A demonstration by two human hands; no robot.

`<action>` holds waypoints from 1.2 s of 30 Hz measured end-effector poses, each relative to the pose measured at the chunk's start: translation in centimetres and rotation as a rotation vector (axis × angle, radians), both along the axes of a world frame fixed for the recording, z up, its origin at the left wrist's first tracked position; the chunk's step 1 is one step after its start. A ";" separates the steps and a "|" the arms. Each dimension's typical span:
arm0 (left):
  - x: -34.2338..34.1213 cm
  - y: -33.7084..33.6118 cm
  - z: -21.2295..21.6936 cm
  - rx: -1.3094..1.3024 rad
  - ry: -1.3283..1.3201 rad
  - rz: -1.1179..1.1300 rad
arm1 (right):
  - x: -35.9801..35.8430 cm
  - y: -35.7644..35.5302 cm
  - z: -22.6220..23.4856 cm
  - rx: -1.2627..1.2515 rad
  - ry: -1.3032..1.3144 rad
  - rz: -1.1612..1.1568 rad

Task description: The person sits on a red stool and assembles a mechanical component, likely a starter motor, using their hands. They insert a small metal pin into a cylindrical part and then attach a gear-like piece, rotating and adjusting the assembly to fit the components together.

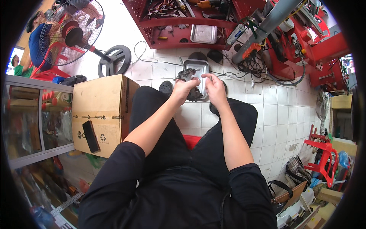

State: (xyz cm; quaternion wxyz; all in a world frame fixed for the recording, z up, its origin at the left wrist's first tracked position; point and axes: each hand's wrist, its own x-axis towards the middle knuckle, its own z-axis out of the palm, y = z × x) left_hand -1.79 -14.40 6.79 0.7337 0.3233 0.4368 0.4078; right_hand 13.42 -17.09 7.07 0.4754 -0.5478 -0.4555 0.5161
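- A cardboard box (100,114) stood on the tiled floor (274,110), a black phone (90,136) lying on it.
- A standing fan (71,32) stood behind the box.
- Red shelves (183,34) held tools and a metal tray (203,34).
- Red plastic stools (324,154) sat at right.

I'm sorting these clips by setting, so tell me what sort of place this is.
Probably a small repair workshop: a red shelf of hand tools, a metal tray on the tiled floor, and the left hand and right hand gripping a greasy metal part.
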 end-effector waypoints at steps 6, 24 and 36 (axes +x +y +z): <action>0.5 0.6 -1.4 0.060 0.189 -0.035 | 1.0 0.5 -0.8 -0.239 0.490 -0.081; -0.3 1.9 -2.3 0.119 0.175 0.003 | -0.3 0.7 -2.2 -0.088 0.269 0.016; 0.4 1.2 -2.4 0.071 0.258 -0.018 | -0.8 0.6 -2.7 0.015 -0.051 -0.053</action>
